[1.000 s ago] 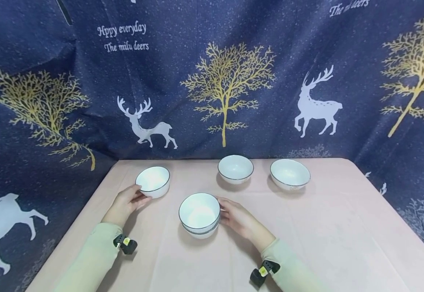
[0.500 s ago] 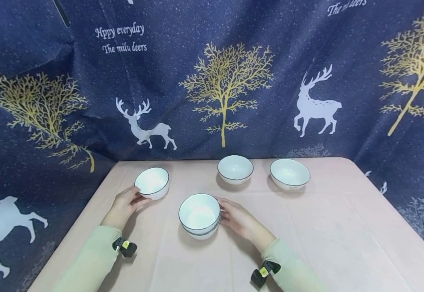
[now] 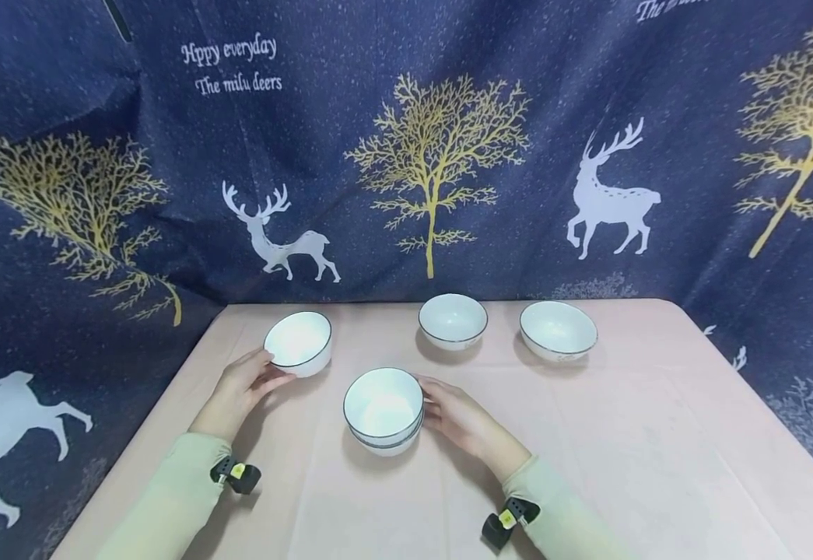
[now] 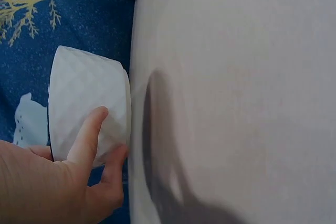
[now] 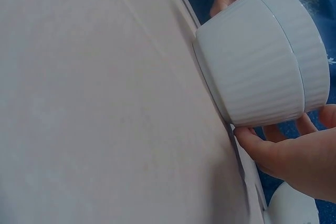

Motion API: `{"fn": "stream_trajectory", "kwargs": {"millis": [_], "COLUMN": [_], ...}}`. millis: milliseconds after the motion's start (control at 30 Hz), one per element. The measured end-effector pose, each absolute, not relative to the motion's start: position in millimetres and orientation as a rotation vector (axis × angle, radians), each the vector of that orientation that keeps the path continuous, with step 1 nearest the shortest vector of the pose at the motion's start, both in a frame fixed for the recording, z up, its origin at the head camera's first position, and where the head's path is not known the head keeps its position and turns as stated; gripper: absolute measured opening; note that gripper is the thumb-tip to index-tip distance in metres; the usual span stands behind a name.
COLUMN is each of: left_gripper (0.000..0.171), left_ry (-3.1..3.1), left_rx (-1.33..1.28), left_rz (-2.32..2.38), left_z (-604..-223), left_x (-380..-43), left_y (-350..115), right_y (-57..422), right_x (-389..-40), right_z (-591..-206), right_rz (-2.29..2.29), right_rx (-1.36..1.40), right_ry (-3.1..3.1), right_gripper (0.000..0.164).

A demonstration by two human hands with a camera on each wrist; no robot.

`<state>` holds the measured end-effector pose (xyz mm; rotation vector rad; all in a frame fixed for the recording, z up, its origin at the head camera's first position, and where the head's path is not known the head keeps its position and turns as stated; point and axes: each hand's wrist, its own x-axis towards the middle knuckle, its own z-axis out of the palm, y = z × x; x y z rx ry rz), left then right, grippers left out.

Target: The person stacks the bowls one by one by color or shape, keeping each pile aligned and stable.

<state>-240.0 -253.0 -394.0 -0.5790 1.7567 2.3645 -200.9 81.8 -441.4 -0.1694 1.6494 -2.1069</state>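
Note:
At the left of the table my left hand grips a white bowl with a thin dark rim. Its thumb is at the rim, and its fingers lie along the diamond-patterned outer wall. A gap between the bowl and its shadow shows it is off the table, slightly tilted. Near the middle stand two stacked white bowls, one nested in the other. My right hand holds the stack at its right side, fingers curved along the outside from rim to base. The ribbed lower bowl shows in the right wrist view.
Two more white bowls stand near the back edge: one bowl behind the stack, and a wider bowl to its right. A pale pink cloth covers the table. A dark blue curtain with deer and trees hangs behind.
My left hand has raised its bowl slightly and brought it a little to the right. The right hand and the stack stay in place; the head view has shifted slightly.

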Motion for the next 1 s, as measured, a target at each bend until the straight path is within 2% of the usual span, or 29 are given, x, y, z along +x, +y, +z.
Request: {"fn": "stream_trajectory", "kwargs": {"millis": [1000], "left_gripper": [0.052], "left_ry": [1.755], "left_rx": [-0.14], "left_rz": [2.387], "left_z": [-357], "left_x": [-217], "left_y": [-222], "right_y": [81], "right_x": [-200], "right_z": [-442], "right_rz": [-2.113], "right_rx": [-0.143], "right_ry": [1.656], "right_gripper": [0.049]}}
